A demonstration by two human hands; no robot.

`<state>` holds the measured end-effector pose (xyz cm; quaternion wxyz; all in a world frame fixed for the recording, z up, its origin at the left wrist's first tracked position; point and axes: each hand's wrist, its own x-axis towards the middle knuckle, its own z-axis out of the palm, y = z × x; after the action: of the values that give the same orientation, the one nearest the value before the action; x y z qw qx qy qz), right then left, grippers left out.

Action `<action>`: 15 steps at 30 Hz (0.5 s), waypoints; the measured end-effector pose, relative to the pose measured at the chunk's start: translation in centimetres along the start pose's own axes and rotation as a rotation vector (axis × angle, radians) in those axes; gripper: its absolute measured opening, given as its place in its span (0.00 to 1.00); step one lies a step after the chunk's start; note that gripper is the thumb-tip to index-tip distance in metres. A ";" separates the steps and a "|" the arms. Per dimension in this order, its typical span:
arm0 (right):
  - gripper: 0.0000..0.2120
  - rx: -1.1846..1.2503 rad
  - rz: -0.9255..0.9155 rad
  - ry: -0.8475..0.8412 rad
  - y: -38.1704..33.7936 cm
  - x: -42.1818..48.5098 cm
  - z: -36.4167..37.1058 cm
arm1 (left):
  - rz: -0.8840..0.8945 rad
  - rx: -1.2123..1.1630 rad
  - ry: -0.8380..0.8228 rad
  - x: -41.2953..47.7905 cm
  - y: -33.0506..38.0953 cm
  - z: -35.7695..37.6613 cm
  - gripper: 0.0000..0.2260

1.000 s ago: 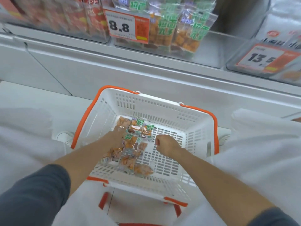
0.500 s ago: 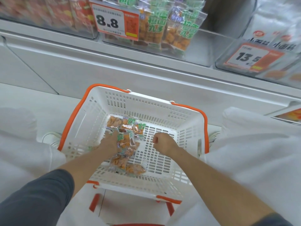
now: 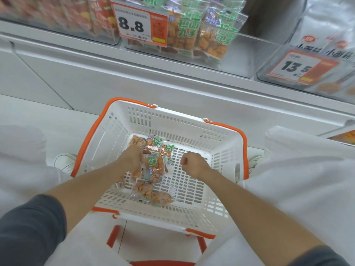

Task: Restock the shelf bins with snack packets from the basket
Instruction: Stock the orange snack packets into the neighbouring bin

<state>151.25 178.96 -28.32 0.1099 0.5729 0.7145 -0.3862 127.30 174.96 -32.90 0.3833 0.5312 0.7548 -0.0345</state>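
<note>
Shelf (image 3: 134,77) spans the top of the frame: white, smooth sheet-metal look, with clear rigid bins sitting on it.

Basket (image 3: 115,150) sits centre frame below the shelf, on a white floor. It's white slotted plastic with orange handles folded down along the rim.

Target shelf bin (image 3: 240,56) is at upper centre, directly above the basket in the frame. It's a transparent box already part-filled with upright bagged snacks (image 3: 209,35) carrying the same green print as the basket stock. The right part of the bin looks bare.

Snack packets (image 3: 153,169) are still in the basket — a loose overlapping pile on the slotted floor, left of centre. They're crinkly clear film with orange chunks inside (slippery and floppy by the look of it, so likely to slide off each other). The pile's long axis runs from the basket's far wall down toward its near wall, leaning slightly right.

Left hand (image 3: 132,158) lies on the pile's left flank, touching it. The fingertips are buried in film and motion-blurred, so I can't tell whether it has actually gripped anything.

Right hand (image 3: 192,164) is just right of the pile, apart from it, curled into a fist with nothing visible in it.

The left hand is nearer, so the pick is its job — then up and away toward the top of the frame.

Price tag (image 3: 132,25) reading 8.8 is clipped to the bin front.
</note>
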 end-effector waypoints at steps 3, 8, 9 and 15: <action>0.07 0.122 -0.010 0.072 -1.1 0.4 -2.3 | 0.061 -0.170 0.032 -0.8 2.9 -4.9 0.10; 0.07 0.358 -0.074 0.102 -5.1 0.2 -9.0 | 0.151 -0.656 -0.048 -4.9 7.3 -12.8 0.12; 0.12 0.375 -0.090 0.072 -6.2 -0.4 -10.3 | 0.171 -0.721 -0.060 -5.8 8.0 -13.9 0.13; 0.18 0.618 -0.151 -0.140 -9.3 -3.6 -13.4 | 0.233 -0.985 -0.006 -8.3 10.8 -16.4 0.13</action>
<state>147.81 184.96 -13.12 -0.0491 0.4964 0.5948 -0.6303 128.57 180.78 -12.43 0.5919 0.3680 0.6159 0.3673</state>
